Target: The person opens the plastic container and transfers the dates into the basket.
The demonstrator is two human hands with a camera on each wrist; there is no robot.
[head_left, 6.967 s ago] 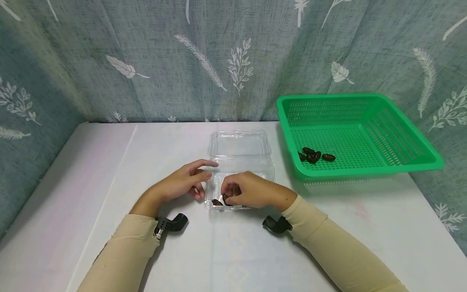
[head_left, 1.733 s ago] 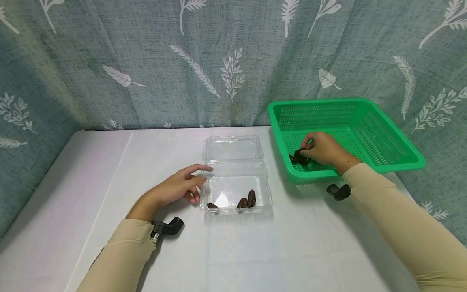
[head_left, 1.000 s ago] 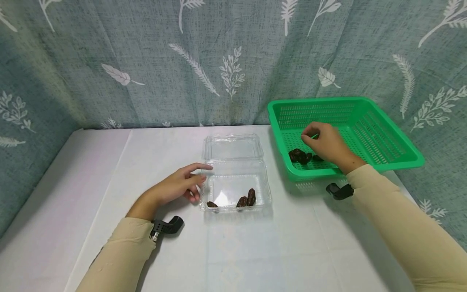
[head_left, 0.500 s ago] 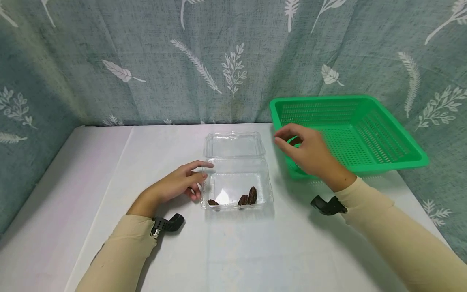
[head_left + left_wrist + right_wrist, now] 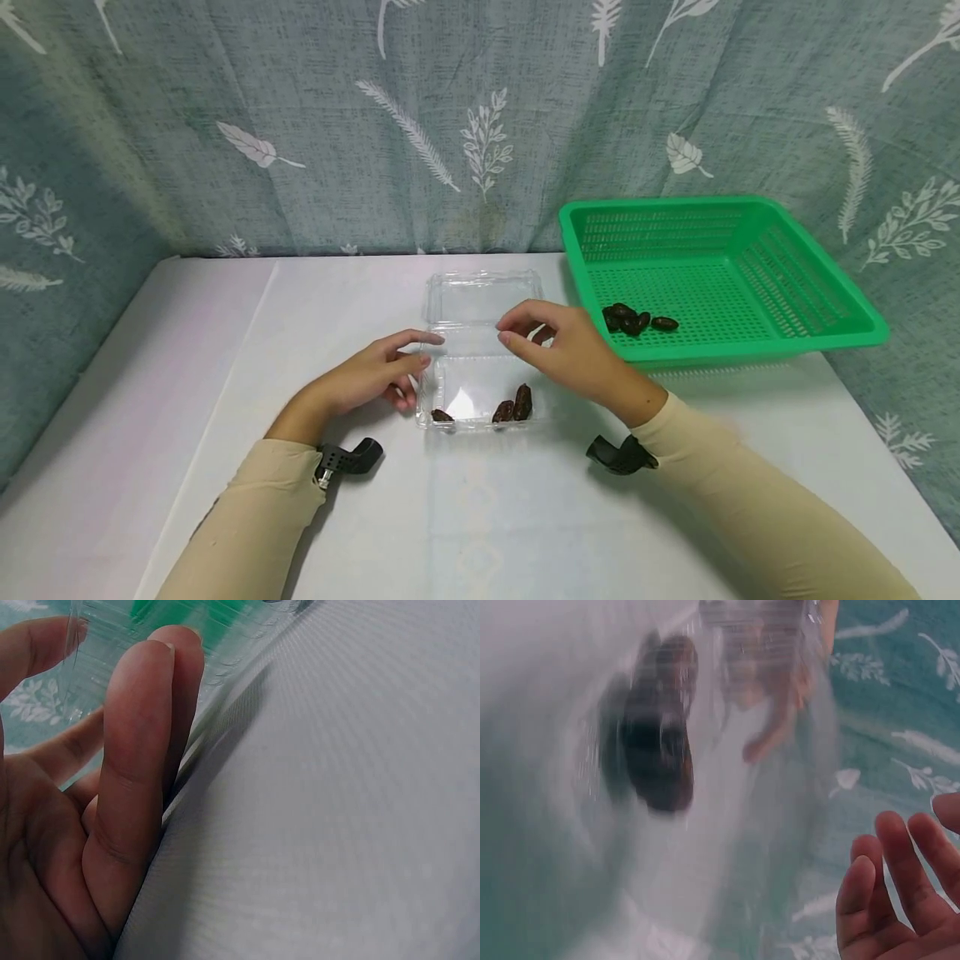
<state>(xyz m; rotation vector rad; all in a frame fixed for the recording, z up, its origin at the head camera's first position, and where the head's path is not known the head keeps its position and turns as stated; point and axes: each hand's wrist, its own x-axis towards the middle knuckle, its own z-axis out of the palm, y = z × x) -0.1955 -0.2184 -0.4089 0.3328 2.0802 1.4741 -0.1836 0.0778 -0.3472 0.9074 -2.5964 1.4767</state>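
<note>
Step in hand, by the look of it: moving dates from box to basket, one at a time. Your right hand hovers over the far-right part of the clear box, fingers loosely curled, holding nothing. Your left hand rests on the table at the box's left wall, fingers relaxed and touching the plastic, steadying it. Three dates lie along the near wall of the box: two touching at centre-right, one alone at the near-left corner. A small heap of dates sits in the green basket, right of the box. The right wrist view is blurred; the dark shapes there are probably the paired dates. Next move calls for a lower reach and a fingertip pinch on one date.
</note>
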